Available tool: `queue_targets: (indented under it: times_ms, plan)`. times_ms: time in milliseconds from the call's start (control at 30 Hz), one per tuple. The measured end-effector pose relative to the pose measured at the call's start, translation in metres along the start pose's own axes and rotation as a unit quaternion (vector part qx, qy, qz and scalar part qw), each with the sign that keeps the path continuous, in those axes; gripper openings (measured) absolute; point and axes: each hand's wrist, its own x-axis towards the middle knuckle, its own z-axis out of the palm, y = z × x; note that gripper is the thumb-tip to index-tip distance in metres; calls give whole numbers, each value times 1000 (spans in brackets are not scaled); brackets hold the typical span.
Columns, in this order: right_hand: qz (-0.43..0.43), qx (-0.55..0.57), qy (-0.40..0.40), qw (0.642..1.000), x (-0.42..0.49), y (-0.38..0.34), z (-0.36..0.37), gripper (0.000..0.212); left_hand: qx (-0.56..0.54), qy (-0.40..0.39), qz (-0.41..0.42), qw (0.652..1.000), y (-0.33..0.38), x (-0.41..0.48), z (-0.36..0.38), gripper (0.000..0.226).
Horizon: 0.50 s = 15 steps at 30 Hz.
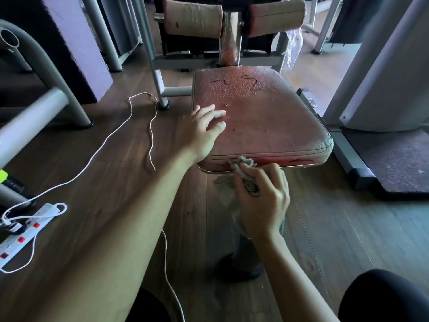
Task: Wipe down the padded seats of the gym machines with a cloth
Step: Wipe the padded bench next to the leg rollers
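A worn red padded seat [267, 117] fills the middle of the head view, its far half beaded with water drops. My left hand [202, 133] rests flat on the seat's near left corner, fingers spread and straight. My right hand [262, 201] grips a crumpled grey cloth [243, 166] and holds it against the seat's front edge, just under the seam. Part of the cloth hangs down below that hand. Two cracked red roller pads [192, 17] sit on the machine behind the seat.
A white cord [148, 126] trails over the wooden floor to the left, running to a white power strip [25, 231] at the far left. Grey machine frames [46, 66] stand left and right. A dark mat [394, 163] lies at the right.
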Motion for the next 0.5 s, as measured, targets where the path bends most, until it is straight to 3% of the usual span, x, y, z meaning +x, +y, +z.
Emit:
queue_targets:
  times_ms: [100,267,400,500]
  plan:
    - [40,9,22,999,-3,-7,7,13,-22,-17,3,1000,-3,1,-1,49]
    - [-24,4,-42,999,-8,-21,18,11,-3,-67,11,998,-7,6,-7,51]
    - [47,-15,28,998,-2,-1,2,12,30,-74,1,997,-9,8,-5,37]
    - [43,-9,21,999,-5,-13,12,16,35,-67,12,997,-10,9,-4,39]
